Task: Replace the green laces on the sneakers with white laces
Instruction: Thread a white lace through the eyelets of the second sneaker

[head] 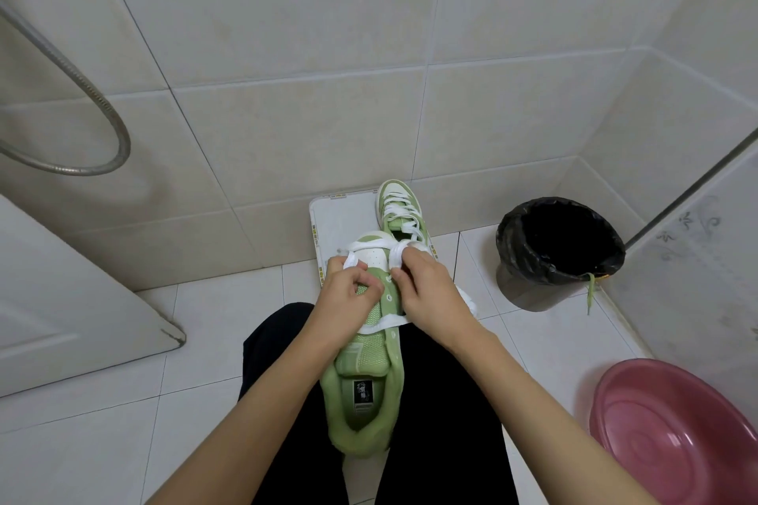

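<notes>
A green sneaker (363, 394) lies on my lap, toe pointing away from me. A white lace (371, 245) loops across its toe end and another stretch crosses the tongue lower down. My left hand (348, 301) pinches the lace at the shoe's left eyelets. My right hand (426, 293) pinches the lace on the right side. A second green sneaker (400, 209), laced in white, stands beyond on a white board (340, 217). A green lace (590, 291) hangs over the rim of the bin.
A grey bin with a black bag (558, 254) stands to the right by the tiled wall. A pink basin (676, 435) sits at the lower right. A shower hose (74, 102) hangs at the left, near a white door (61, 299).
</notes>
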Demonstrator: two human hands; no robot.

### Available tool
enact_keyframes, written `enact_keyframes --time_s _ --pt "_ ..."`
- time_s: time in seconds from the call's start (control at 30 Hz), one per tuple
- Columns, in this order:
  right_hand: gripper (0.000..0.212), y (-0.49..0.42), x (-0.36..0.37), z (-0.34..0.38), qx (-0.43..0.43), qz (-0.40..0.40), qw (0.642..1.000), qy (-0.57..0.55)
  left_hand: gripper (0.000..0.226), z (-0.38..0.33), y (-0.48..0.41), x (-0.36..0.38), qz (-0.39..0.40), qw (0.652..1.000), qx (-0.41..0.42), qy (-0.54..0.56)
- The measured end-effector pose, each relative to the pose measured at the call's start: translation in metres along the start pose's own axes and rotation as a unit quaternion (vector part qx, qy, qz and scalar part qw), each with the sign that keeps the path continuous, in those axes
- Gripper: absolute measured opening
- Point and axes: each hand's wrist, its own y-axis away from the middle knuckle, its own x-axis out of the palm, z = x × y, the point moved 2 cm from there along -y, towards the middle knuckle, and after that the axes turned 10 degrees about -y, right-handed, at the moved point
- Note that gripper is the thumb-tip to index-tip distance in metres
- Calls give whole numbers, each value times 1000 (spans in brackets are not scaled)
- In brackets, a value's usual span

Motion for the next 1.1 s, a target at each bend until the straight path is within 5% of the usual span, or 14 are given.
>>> enact_keyframes --time_s 0.3,0.67,0.9,1.1 --pt "34 -14 -10 8 89 86 992 18 8 2 3 -2 14 1000 9 -2" --pt "30 9 9 -4 145 -64 982 -101 17 11 2 -3 25 999 36 -28" --pt "21 -1 7 -6 176 -35 976 -124 5 6 -3 6 -79 976 73 -188" --pt "25 -6 7 -7 169 -15 983 -63 7 7 -3 12 -127 982 44 -132"
